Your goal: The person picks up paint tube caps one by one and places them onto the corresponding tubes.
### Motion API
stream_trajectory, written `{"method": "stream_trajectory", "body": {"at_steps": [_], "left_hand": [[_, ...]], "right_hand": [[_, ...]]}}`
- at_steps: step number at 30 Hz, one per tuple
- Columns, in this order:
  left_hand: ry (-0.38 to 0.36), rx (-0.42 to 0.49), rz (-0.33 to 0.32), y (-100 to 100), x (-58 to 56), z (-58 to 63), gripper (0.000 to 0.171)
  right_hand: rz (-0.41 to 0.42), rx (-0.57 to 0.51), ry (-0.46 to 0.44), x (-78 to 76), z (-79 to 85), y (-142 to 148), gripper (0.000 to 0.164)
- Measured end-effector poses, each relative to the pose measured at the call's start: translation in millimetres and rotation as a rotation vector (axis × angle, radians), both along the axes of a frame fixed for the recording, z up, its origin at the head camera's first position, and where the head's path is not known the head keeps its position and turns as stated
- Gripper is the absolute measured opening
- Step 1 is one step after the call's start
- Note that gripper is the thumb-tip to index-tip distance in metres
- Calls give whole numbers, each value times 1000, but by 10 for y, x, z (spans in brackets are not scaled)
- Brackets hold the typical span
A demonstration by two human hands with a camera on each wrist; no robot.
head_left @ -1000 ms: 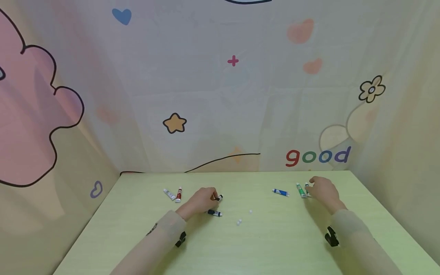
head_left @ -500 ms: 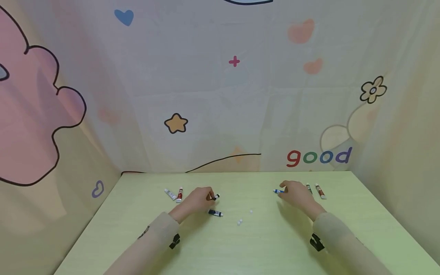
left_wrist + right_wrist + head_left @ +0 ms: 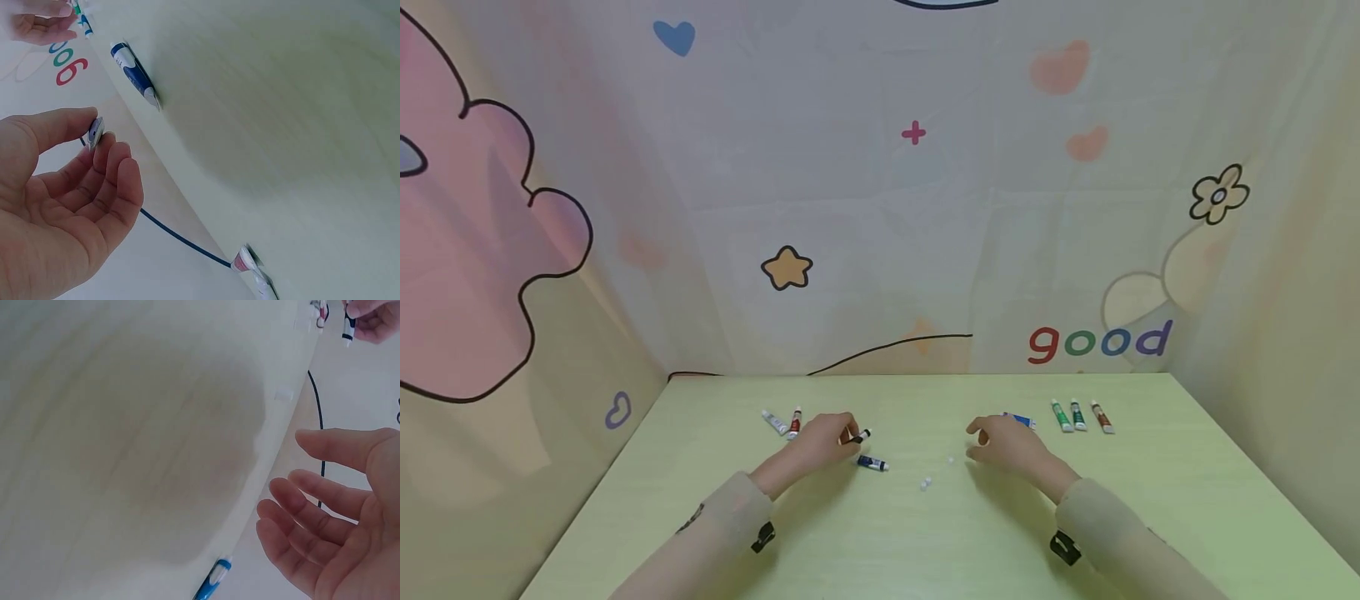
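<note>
Left hand [image 3: 820, 443]: pinching black tube [image 3: 860, 437]. Right hand [image 3: 1011, 443]: spread, empty, shifted past blue tube [image 3: 1021, 420] toward left edge of surface [image 3: 887, 550]; seemingly free.

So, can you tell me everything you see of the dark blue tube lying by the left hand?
The dark blue tube is small, with white patches, a whitish cap at one end and a flattened pale end at the other. Metal or plastic, I cannot tell. It lies on its side on the pale table, cap to the right in the head view. Only the table touches it; the left hand is near but apart.
</note>
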State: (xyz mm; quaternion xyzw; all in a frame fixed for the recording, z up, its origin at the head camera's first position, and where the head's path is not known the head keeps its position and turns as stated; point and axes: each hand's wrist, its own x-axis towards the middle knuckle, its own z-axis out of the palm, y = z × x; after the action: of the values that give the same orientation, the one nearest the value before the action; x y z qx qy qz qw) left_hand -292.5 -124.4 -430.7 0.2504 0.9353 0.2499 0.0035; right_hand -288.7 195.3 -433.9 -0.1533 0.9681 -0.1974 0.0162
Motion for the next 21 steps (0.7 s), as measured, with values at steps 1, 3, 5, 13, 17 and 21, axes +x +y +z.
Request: {"method": "stream_trajectory", "body": {"at_steps": [1,3,5,13,17,21], "left_hand": [[5,3,-6,-4,11,4,11],[19,9,-18,-18,32,10,12],[27,12,-27,-31,51,8,12],[4,35,-41,-37,112,12,11],[0,39,-43,-31,156,17,11],[-6,47,-49,-18,188,25,11]], "right_hand": [[2,4,-9,16,-9,-25,31],[6,5,-28,41,-29,-77,30],[18,13,-36,62,-52,-127,30],[58,43,6,118,-129,-240,25],[78,41,23,129,-144,-259,21],[113,11,39,132,-153,-275,16]]}}
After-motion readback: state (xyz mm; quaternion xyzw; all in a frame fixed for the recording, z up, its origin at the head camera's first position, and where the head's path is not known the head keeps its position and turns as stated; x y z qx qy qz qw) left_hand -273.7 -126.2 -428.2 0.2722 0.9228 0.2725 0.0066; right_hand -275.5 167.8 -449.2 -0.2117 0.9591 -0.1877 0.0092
